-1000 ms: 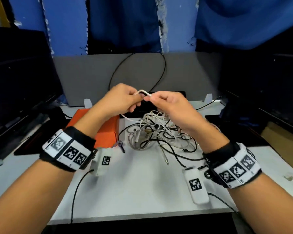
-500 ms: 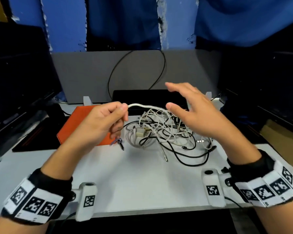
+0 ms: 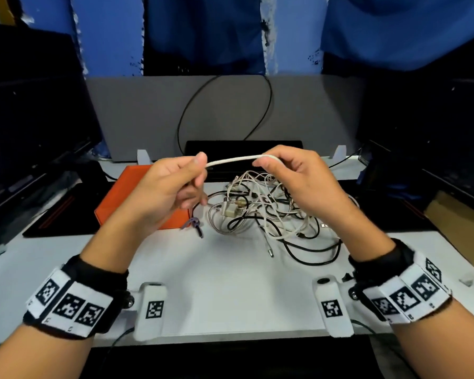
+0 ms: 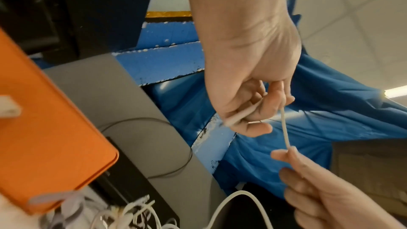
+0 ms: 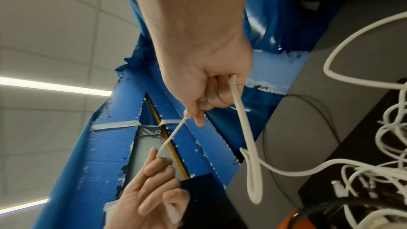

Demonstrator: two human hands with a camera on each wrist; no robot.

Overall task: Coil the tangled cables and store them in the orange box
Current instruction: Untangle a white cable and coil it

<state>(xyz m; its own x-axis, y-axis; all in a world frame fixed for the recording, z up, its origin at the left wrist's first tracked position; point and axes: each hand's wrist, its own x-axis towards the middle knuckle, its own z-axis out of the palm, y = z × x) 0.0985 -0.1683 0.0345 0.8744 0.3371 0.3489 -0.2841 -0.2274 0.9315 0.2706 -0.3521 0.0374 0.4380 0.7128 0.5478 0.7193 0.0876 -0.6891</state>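
The white cable (image 3: 234, 160) is up in the air, stretched in a shallow arc between both hands above the far-centre of the table (image 3: 230, 283). It looks light, limp and smooth, so it should bend easily into loops but spring loose if not pinned; the best hold is probably close to the free end, feeding length hand to hand. Its far part drops down into the tangle of cables (image 3: 268, 214), white and black strands knotted together just right of the orange box (image 3: 137, 192), whose lid appears shut.

The left hand (image 3: 170, 192) is raised with the wrist cocked, thumb and forefinger nipping the cable and the other fingers curled under; the left wrist view shows a short tail running through the palm. The right hand (image 3: 298, 181) sits level with it, knuckles up, fingers folded over the cable where it bends back downward. Pulling hard may drag the whole knot along, so slow slack is likely wiser.
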